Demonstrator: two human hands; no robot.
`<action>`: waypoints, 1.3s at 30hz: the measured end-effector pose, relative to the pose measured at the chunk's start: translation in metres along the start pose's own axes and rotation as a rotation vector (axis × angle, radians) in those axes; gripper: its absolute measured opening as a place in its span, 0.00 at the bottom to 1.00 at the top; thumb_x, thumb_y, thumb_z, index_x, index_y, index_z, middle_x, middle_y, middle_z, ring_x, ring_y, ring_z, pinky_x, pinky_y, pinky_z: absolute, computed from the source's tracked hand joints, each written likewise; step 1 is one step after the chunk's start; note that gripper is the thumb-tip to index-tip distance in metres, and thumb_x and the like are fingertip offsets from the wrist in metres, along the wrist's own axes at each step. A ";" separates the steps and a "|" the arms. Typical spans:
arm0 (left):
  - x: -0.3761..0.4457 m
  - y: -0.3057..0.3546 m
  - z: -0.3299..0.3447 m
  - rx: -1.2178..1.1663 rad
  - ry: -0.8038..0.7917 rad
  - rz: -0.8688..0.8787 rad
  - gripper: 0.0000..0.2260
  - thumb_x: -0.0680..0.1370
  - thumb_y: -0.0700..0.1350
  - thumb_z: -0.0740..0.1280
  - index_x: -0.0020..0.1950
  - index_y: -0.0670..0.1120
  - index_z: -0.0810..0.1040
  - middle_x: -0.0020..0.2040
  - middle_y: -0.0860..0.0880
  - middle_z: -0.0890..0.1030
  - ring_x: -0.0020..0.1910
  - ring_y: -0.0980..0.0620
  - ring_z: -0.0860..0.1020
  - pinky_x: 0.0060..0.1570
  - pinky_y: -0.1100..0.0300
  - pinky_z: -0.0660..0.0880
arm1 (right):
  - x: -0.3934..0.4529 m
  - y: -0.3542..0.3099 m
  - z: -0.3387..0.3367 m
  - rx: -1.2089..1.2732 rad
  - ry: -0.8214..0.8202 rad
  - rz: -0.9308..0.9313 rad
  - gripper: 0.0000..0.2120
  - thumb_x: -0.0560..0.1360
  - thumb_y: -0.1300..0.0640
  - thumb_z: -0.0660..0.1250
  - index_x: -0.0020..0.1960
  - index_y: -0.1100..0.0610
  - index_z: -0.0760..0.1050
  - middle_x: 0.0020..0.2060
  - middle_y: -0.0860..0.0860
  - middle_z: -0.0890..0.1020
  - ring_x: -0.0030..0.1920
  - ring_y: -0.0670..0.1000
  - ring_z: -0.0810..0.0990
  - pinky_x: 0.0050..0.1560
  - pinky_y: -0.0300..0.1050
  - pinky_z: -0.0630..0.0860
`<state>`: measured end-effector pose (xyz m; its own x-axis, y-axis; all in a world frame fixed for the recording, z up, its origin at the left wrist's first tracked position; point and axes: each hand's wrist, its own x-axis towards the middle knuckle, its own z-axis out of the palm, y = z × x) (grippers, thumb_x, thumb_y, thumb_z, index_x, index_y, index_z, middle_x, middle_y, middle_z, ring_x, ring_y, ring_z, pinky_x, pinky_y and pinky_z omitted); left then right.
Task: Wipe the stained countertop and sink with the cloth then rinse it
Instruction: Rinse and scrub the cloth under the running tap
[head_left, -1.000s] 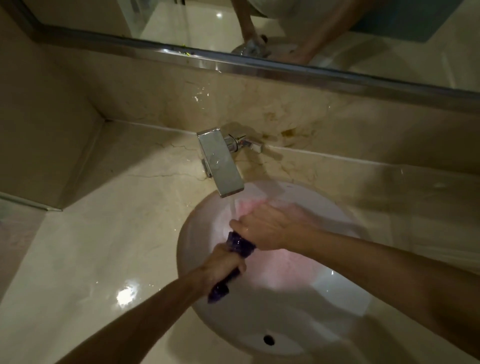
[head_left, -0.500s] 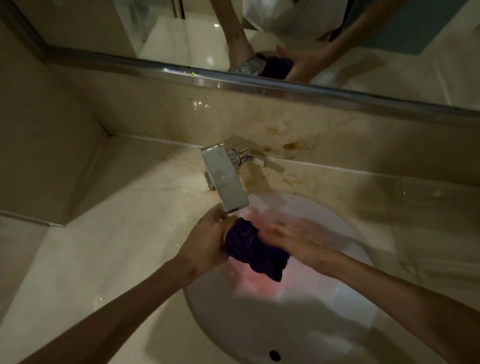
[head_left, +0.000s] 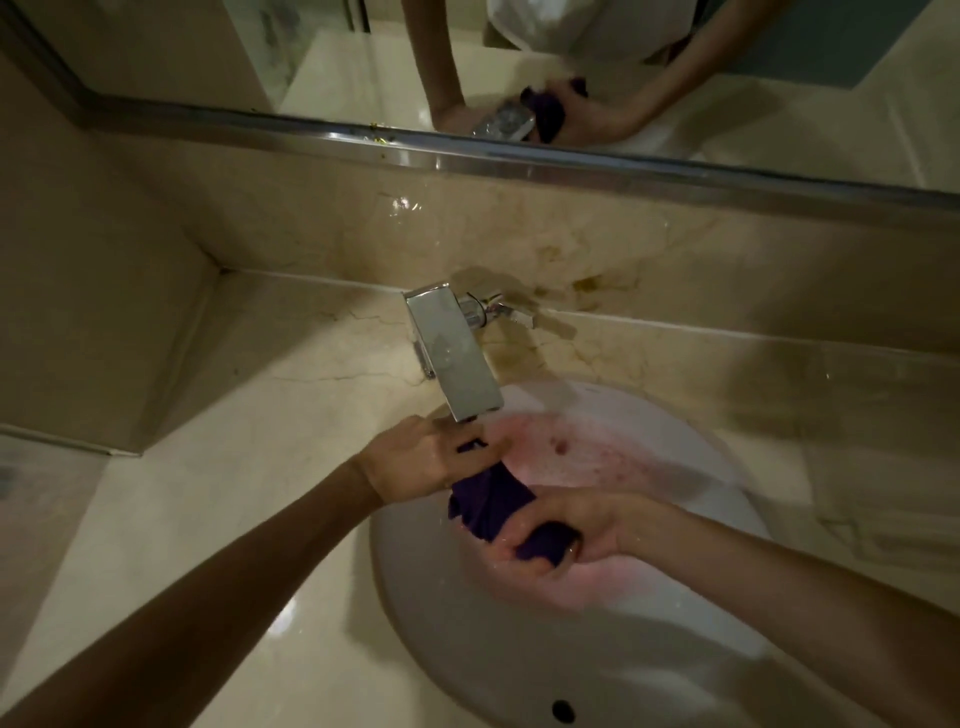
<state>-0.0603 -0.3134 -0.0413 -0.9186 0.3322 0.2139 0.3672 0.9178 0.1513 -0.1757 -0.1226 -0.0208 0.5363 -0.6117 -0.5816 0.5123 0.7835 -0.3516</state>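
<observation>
Because the cloth must be rinsed, both hands hold it over the basin, close under the tap, so that the coloured water falls into the sink and not on the counter (head_left: 218, 509). On the left, this beige marble counter looks wet and shiny, and I see no stain on that part. The left hand (head_left: 423, 460) is closed around the upper end of the purple cloth (head_left: 491, 501), its fingers curled over the fabric, just below the outlet of the chrome faucet (head_left: 452, 358). I cannot tell if the hand touches the spout. Whether water runs now is also hard to say, but the basin below is wet.

The cloth hangs as a twisted bundle between the two hands, above the white sink (head_left: 519, 665). This looks to me like wringing or squeezing: one hand fixes the top and the other presses the lower part. The right hand (head_left: 566, 530) is turned palm up and is clamped on the lower end of the cloth, with the fingers wrapped around it.

Inside the basin, pink water and small pink spots lie on the far wall, probably colour washed out of the cloth. Behind the faucet, brown marks remain on the backsplash (head_left: 587, 286). The mirror (head_left: 779, 124) above reflects the same grip.
</observation>
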 end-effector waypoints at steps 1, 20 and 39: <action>-0.003 -0.002 0.001 -0.004 -0.049 -0.009 0.16 0.76 0.48 0.65 0.61 0.43 0.73 0.49 0.43 0.82 0.37 0.45 0.81 0.27 0.56 0.79 | 0.003 -0.010 0.004 -0.209 0.194 0.010 0.13 0.68 0.60 0.76 0.47 0.56 0.74 0.33 0.48 0.78 0.27 0.44 0.75 0.23 0.34 0.62; -0.010 0.171 0.042 -0.726 -0.259 -1.296 0.18 0.68 0.41 0.65 0.57 0.53 0.75 0.41 0.55 0.81 0.46 0.49 0.82 0.46 0.58 0.78 | 0.005 0.037 0.009 -2.116 0.560 -0.103 0.20 0.79 0.49 0.64 0.64 0.61 0.72 0.46 0.57 0.83 0.42 0.58 0.81 0.40 0.48 0.71; -0.026 0.157 -0.037 -0.413 -0.205 -1.012 0.18 0.66 0.48 0.67 0.56 0.54 0.74 0.45 0.53 0.84 0.45 0.49 0.82 0.35 0.60 0.71 | -0.069 -0.085 0.018 -0.582 1.012 -0.526 0.32 0.83 0.37 0.43 0.82 0.51 0.52 0.80 0.49 0.59 0.76 0.53 0.65 0.77 0.43 0.57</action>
<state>0.0269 -0.1857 0.0125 -0.8144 -0.4642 -0.3482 -0.5803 0.6552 0.4838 -0.2440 -0.1492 0.0620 -0.5189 -0.7065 -0.4813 0.0007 0.5626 -0.8267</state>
